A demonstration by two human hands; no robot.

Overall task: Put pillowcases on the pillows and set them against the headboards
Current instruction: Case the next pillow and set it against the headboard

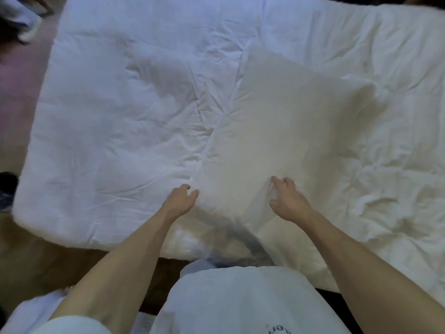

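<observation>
The big soft white pillow (pixel 277 131) lies on the white bed cover (pixel 108 121), both hands, left hand (pixel 181 200) and right hand (pixel 287 201), pinching its near end, probably tugging the case straight before carrying it to the headboard.

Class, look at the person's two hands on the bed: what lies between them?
In the head view, the near end of the white pillow lies between the left hand and the right hand. Both grip its fabric; nothing else lies there.

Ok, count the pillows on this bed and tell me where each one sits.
1. The pillow lies on the white duvet, right of the bed's middle, its near end held by the left hand and right hand. Others may lie outside the view.
</observation>
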